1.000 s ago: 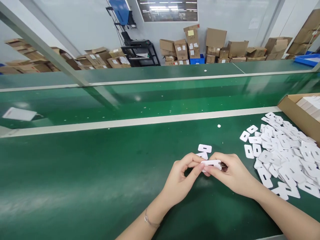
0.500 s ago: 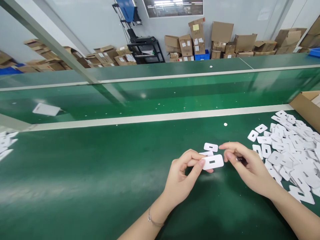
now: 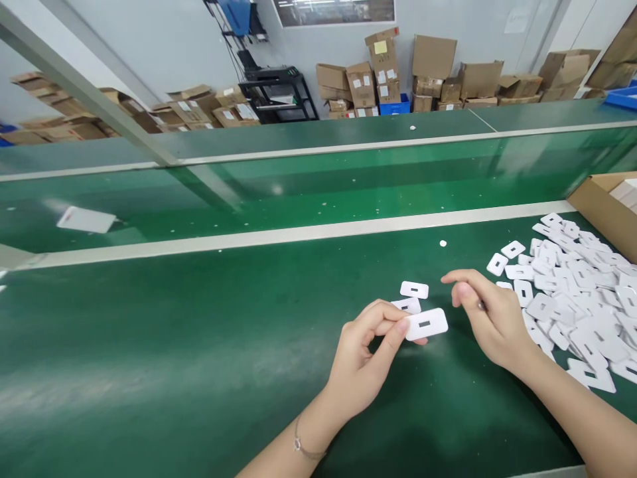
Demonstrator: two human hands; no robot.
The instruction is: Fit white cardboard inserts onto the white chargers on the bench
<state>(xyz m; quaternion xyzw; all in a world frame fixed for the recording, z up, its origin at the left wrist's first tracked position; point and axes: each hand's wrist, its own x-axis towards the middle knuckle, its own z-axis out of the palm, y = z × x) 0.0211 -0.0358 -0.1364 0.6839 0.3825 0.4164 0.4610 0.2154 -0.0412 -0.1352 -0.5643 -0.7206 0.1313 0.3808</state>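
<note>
Between the thumb and fingers of my left hand (image 3: 365,355) is a white rectangular plate (image 3: 435,322) with rounded corners and a small rectangular slot, raised over the green table. Two similar pieces, a slotted plate (image 3: 405,290) and another plate (image 3: 411,305), lie just behind it, the nearer partly hidden by my fingers. My right hand (image 3: 490,318) hovers to the right, apart from the held plate. Its index finger points left, while the other fingers curl around something small and dark, mostly hidden, that I cannot make out.
A heap of white slotted plates (image 3: 572,292) spreads over the right side of the table (image 3: 174,358). Behind it stands a cardboard box (image 3: 604,212). A pale ledge (image 3: 298,232) runs along the table's back, and a slanted post (image 3: 104,96) rises at the left.
My right hand has drawn slightly away from the held plate, its curled fingers now hiding more of the dark thing. The left hand keeps its pinch. The view has shifted slightly.
</note>
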